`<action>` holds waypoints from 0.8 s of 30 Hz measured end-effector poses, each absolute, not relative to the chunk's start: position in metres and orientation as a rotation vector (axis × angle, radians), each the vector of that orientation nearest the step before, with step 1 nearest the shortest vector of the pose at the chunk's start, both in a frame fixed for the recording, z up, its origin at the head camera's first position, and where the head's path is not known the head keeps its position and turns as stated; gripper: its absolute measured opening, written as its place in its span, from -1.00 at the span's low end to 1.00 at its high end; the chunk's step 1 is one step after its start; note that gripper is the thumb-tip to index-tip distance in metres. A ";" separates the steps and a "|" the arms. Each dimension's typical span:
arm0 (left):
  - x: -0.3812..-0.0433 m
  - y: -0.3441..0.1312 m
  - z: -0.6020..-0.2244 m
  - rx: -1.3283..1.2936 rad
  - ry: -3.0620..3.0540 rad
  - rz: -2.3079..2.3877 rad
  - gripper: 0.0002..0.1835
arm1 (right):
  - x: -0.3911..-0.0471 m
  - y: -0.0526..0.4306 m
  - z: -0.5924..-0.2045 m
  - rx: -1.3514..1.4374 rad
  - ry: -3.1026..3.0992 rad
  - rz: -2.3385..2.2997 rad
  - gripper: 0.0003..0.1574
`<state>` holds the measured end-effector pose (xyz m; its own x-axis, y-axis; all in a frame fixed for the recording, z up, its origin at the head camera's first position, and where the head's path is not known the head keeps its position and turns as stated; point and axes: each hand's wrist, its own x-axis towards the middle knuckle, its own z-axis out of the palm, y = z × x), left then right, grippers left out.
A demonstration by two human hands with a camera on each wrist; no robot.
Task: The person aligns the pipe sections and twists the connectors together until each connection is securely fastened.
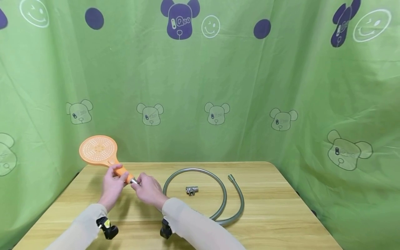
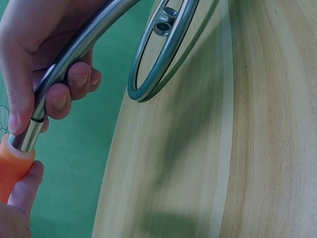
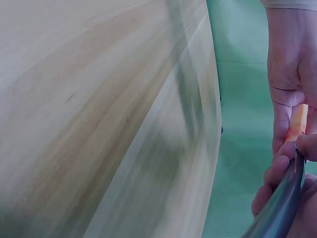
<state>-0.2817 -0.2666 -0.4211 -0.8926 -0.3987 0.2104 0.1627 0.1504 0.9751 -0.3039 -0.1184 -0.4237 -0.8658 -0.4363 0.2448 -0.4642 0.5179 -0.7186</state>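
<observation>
1. Pale sleeves, the left (image 1: 78, 227) and the right (image 1: 201, 224), reach in from the near edge, a black wrist camera (image 1: 109, 231) strapped at the left cuff and another black device (image 1: 166, 229) by the right.
2. The left-hand grip (image 1: 113, 184) closes its fingers and thumb around the handle of an orange shower head (image 1: 98, 149), raised over the left side of the wooden desk (image 1: 268, 229), its round, perforated face turned toward the viewer.
3. The right-hand grip (image 1: 149, 189) pinches a grey metal hose (image 1: 194, 169) just behind its silvery end fitting (image 2: 31, 135), thumb on one side and curled fingers on the other.
4. That fitting meets the pale-rimmed base of the handle; whether the two are fastened cannot be told.
5. From the right hand, the hose sweeps in a wide loop, its free end (image 1: 231, 177) lying at right, angled toward the back.
6. A small metal tee connector (image 1: 191, 190) lies on the desk within the loop, apart from the hose.
7. A green curtain (image 1: 125, 69) printed with bear heads, smiling faces and purple dots hangs behind.
</observation>
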 end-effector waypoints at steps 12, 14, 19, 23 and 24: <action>-0.284 -0.269 -0.422 0.233 -2.010 -1.844 -0.51 | -0.310 -0.121 -0.425 0.796 -2.729 1.370 -0.72; -0.284 -0.269 -0.422 0.237 -2.008 -1.856 -0.51 | -0.310 -0.121 -0.425 0.801 -2.729 1.383 -0.72; -0.285 -0.269 -0.423 0.252 -2.001 -1.901 -0.50 | -0.310 -0.121 -0.425 0.801 -2.744 1.440 -0.73; -0.287 -0.270 -0.425 0.253 -1.996 -1.937 -0.50 | -0.309 -0.121 -0.425 0.778 -2.766 1.465 -0.72; -0.287 -0.270 -0.426 0.252 -1.998 -1.940 -0.50 | -0.309 -0.121 -0.425 0.771 -2.770 1.467 -0.71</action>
<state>-0.2871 -0.2699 -0.4258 -0.9250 -0.3602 0.1207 0.1101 0.0499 0.9927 -0.3092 -0.1213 -0.4254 -0.8824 -0.4484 0.1427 -0.3699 0.4735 -0.7993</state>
